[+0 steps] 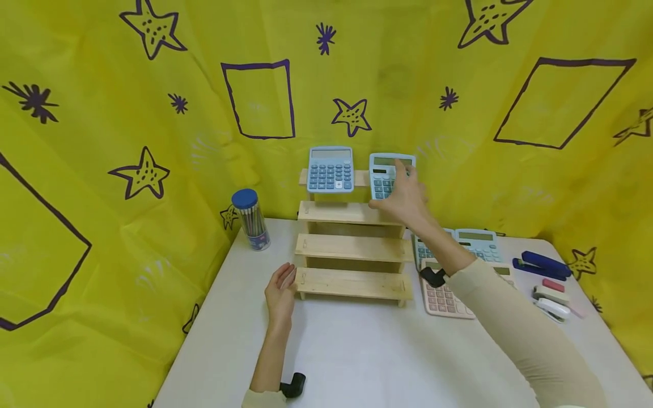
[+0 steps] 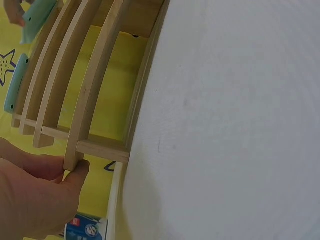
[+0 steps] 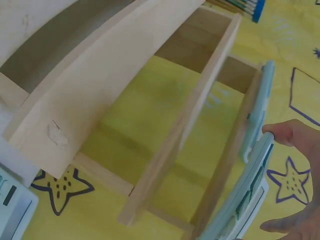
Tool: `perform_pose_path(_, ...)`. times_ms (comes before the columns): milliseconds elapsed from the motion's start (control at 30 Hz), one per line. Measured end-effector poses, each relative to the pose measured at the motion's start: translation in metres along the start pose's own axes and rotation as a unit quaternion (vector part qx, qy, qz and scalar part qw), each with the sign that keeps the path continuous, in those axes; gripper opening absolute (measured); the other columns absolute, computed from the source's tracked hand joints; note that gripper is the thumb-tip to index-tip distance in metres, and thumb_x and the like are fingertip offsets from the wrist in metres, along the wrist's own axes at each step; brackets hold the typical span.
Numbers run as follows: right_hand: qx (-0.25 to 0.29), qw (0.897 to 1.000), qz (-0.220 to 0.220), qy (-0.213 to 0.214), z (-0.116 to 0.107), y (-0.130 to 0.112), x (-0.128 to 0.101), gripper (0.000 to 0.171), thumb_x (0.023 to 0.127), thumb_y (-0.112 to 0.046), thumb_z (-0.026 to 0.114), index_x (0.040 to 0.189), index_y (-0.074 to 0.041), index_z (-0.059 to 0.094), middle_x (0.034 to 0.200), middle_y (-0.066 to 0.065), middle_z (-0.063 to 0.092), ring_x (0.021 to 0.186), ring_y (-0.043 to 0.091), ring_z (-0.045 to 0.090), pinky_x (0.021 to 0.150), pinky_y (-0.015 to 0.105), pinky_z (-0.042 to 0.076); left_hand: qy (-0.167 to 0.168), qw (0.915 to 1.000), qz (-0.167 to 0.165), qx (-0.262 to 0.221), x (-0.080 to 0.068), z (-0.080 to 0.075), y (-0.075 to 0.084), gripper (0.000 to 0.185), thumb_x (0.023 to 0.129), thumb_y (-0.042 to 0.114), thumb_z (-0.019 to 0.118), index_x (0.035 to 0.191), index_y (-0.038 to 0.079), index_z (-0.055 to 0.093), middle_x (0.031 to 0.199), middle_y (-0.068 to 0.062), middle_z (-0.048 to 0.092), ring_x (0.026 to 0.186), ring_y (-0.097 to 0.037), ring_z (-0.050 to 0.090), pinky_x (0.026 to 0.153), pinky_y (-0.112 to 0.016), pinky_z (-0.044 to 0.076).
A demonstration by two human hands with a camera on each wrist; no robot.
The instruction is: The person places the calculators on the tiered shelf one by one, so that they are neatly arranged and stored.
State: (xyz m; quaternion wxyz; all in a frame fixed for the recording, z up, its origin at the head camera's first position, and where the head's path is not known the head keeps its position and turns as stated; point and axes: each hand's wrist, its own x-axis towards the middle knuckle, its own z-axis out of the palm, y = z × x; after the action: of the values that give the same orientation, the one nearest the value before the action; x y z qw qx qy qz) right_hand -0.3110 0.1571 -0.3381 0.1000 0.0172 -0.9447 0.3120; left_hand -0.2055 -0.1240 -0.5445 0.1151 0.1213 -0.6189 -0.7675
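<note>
A stepped wooden rack [image 1: 352, 247] stands on the white table [image 1: 357, 351]. One blue calculator [image 1: 331, 169] leans on its top step. My right hand [image 1: 405, 195] holds a second pale blue calculator [image 1: 385, 171] upright on the top step beside the first; in the right wrist view its fingers [image 3: 292, 135] grip that calculator's edge [image 3: 250, 197]. My left hand [image 1: 281, 289] rests against the left end of the lowest step [image 2: 75, 157], thumb and fingers touching the wood [image 2: 60, 192].
A clear tub of pencils with a blue lid [image 1: 250, 220] stands left of the rack. To the right lie more calculators, pale blue [image 1: 476, 241] and pink [image 1: 444, 294], then several staplers [image 1: 543, 265]. A yellow patterned cloth surrounds the table.
</note>
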Motion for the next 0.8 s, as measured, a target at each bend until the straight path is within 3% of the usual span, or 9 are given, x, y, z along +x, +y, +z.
perform_pose_path(233, -0.034, 0.999, 0.018, 0.021, 0.021, -0.006, 0.026, 0.120, 0.078, -0.038, 0.086, 0.168, -0.014, 0.010, 0.168, 0.032, 0.009, 0.139, 0.073, 0.024, 0.106, 0.089, 0.024, -0.001, 1.0000, -0.006, -0.001, -0.001, 0.000, -0.002, 0.057, 0.091, -0.023, 0.047, 0.145, -0.006, 0.051, 0.147, -0.026, 0.055, 0.141, -0.037, 0.052, 0.115, -0.035, 0.044)
perform_pose_path(467, -0.059, 0.997, 0.003, 0.044, 0.035, -0.009, 0.030, 0.107, 0.091, -0.049, 0.073, 0.168, -0.011, 0.010, 0.169, 0.034, 0.001, 0.141, 0.072, 0.021, 0.109, 0.087, 0.020, -0.004, 1.0000, 0.000, -0.002, -0.003, -0.001, -0.001, 0.054, 0.092, -0.023, 0.046, 0.143, -0.006, 0.053, 0.146, -0.027, 0.055, 0.141, -0.038, 0.051, 0.116, -0.037, 0.043)
perform_pose_path(633, -0.004, 0.998, -0.023, 0.062, 0.035, 0.007, 0.025, 0.097, 0.098, -0.052, 0.064, 0.169, -0.016, 0.009, 0.172, 0.026, -0.001, 0.151, 0.060, 0.015, 0.115, 0.081, 0.020, -0.004, 1.0000, 0.003, 0.004, -0.003, 0.000, 0.002, 0.053, 0.092, -0.023, 0.047, 0.142, -0.006, 0.054, 0.145, -0.027, 0.056, 0.141, -0.038, 0.052, 0.115, -0.036, 0.045)
perform_pose_path(800, 0.060, 0.994, -0.055, 0.078, 0.025, 0.032, 0.008, 0.092, 0.099, -0.049, 0.064, 0.167, -0.010, 0.016, 0.172, 0.025, 0.005, 0.154, 0.053, 0.016, 0.117, 0.075, 0.027, 0.002, 1.0000, 0.003, 0.005, -0.003, 0.001, 0.002, 0.052, 0.091, -0.024, 0.047, 0.140, -0.006, 0.055, 0.144, -0.027, 0.057, 0.140, -0.038, 0.052, 0.114, -0.035, 0.045)
